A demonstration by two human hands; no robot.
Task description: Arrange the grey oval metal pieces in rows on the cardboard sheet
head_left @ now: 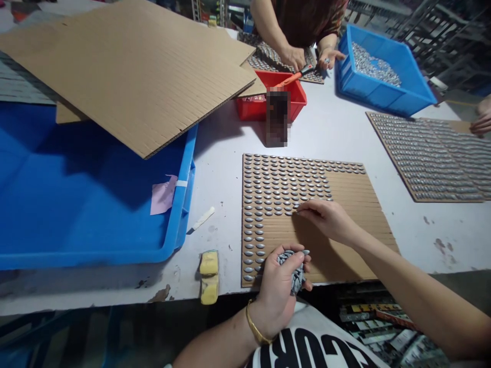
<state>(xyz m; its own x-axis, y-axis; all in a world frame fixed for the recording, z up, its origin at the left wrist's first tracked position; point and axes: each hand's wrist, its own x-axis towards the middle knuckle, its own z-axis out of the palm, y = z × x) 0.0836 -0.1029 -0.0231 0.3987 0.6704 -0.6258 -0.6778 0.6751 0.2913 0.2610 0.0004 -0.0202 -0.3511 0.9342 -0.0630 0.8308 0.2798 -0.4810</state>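
A corrugated cardboard sheet (345,204) lies on the table before me, its upper part and left edge filled with rows of small grey metal pieces (284,179). My right hand (326,219) rests on the sheet with fingertips pinched on one small piece at the end of a row. Near the sheet's front edge my left hand (280,289) is closed around a handful of the same grey pieces (296,271). A gold bangle sits on that wrist.
A large blue tray (180,204) with cardboard sheets (134,66) over it stands at left. Across the table a person's hands (307,56) work beside a red bin (261,105), a blue bin of pieces (383,71) and a filled sheet (429,153). Yellow sponges (209,276) lie by the front edge.
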